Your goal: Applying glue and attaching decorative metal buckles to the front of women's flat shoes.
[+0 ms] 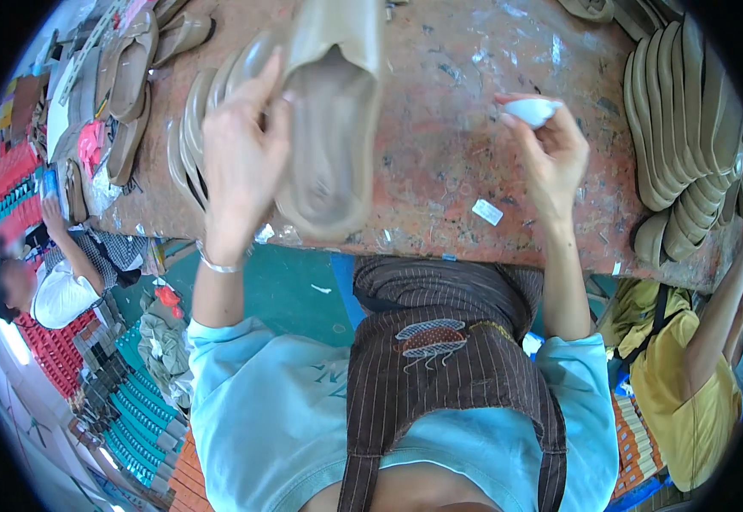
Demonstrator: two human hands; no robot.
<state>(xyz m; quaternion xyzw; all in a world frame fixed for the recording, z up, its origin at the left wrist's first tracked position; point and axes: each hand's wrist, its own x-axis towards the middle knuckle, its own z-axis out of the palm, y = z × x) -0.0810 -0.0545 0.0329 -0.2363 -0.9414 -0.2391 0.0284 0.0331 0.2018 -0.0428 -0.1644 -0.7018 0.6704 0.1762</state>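
My left hand (241, 149) grips the edge of a taupe slip-on shoe (330, 141), raised above the work table. Its inside faces up and its heel end points toward me. The shoe is slightly blurred, and its toe runs out of the top of the picture. Right of it, my right hand (559, 162) pinches a small white pad-like piece (532, 111) between thumb and fingers, apart from the shoe. What the piece is made of I cannot tell. Just behind my left hand, several similar shoes (194, 128) stand in a row.
A worn reddish-brown table (439, 183) carries a small white label (487, 212). Stacked taupe shoes (674, 111) fill its right side. More sandals (132, 72) lie at the far left. One person (64, 282) works at left, another in yellow (687, 392) at right.
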